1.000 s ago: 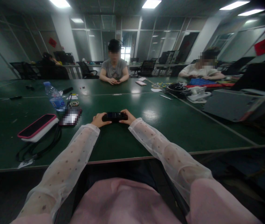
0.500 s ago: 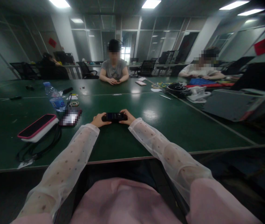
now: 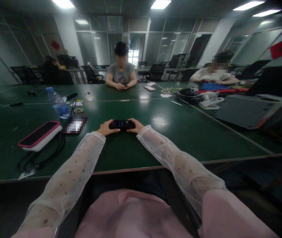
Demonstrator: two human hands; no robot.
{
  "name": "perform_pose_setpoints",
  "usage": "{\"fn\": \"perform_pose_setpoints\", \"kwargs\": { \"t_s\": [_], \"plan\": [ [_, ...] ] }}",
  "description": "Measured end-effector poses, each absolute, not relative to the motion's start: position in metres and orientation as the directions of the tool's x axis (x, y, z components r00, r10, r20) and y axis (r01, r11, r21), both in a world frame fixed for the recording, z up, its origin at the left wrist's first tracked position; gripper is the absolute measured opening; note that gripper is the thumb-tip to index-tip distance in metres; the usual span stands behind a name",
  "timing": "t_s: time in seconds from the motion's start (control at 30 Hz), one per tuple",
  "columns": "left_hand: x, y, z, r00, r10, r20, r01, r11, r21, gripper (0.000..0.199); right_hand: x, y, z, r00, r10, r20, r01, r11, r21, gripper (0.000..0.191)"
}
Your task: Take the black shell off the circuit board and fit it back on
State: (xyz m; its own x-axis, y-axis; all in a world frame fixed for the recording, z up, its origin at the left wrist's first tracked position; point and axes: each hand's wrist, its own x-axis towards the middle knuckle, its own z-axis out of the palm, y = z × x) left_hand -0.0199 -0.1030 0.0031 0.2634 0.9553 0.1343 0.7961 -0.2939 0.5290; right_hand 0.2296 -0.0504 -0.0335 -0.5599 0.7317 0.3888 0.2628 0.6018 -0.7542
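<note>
Between my two hands is a small black handheld device (image 3: 122, 124) with a dark screen facing me; its exact kind is hard to tell. My left hand (image 3: 106, 128) grips its left end, thumb along the near edge. On the opposite end, my right hand (image 3: 134, 125) is closed the same way, fingers over the far side. The device is at the green tabletop (image 3: 131, 148); whether it rests on the surface I cannot tell. Sheer dotted sleeves cover both my forearms.
On the left are a water bottle (image 3: 58, 104), a pink-rimmed white case (image 3: 40, 135) with black cords, and a phone (image 3: 75, 124) with a blurred screen. A person (image 3: 121, 71) sits opposite, another (image 3: 214, 72) at far right. A grey box (image 3: 245, 110) stands at right.
The device has tilted or shifted very slightly between my hands, and my left thumb lies a little further right along it. Everything else looks the same.
</note>
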Motion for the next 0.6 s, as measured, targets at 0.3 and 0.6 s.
{"fn": "perform_pose_setpoints", "kwargs": {
  "t_s": [0.3, 0.6],
  "plan": [
    [-0.0193, -0.1066, 0.0078, 0.284, 0.955, 0.084, 0.771, -0.28, 0.572, 0.071, 0.2296, -0.0552, -0.0295, -0.56, 0.762, 0.326, 0.244, 0.527, -0.814, 0.057],
    [-0.0189, -0.106, 0.0058, 0.266, 0.96, 0.093, 0.778, -0.271, 0.567, 0.067, 0.2294, -0.059, -0.0239, -0.551, 0.787, 0.277, 0.207, 0.45, -0.868, 0.059]
  ]
}}
